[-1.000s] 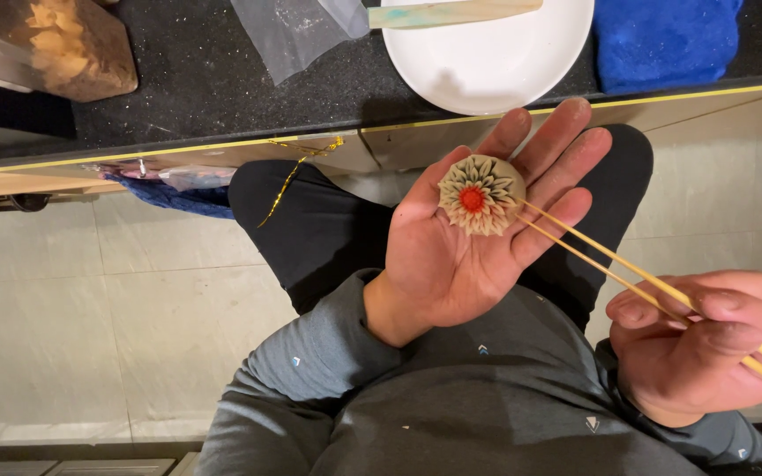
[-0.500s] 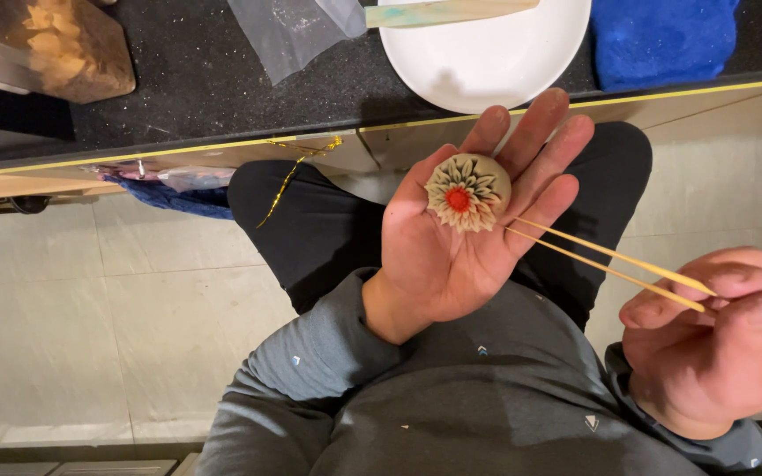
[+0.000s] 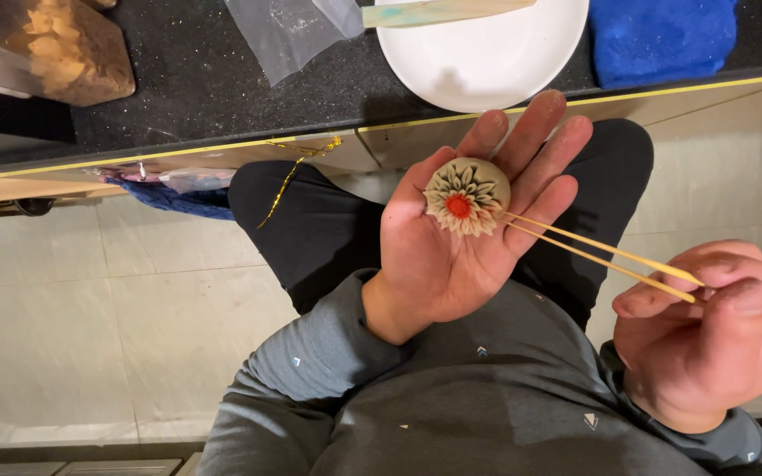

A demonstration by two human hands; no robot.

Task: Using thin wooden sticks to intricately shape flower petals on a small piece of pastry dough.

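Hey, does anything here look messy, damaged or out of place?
The flower-shaped sweet sits intact in the open left hand. The one untidy spot: a gold string dangles over the counter edge beside blue cloth and crumpled plastic.

A dark speckled counter (image 3: 196,79) with a yellow-trimmed edge runs above a pale tiled floor (image 3: 90,335), evenly lit.

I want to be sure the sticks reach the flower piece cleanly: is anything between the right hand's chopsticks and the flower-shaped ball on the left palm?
Nothing visible is. The chopsticks run straight from the right hand to the edge of the flower-shaped ball, which lies uncovered on the open left hand, fingers spread flat.
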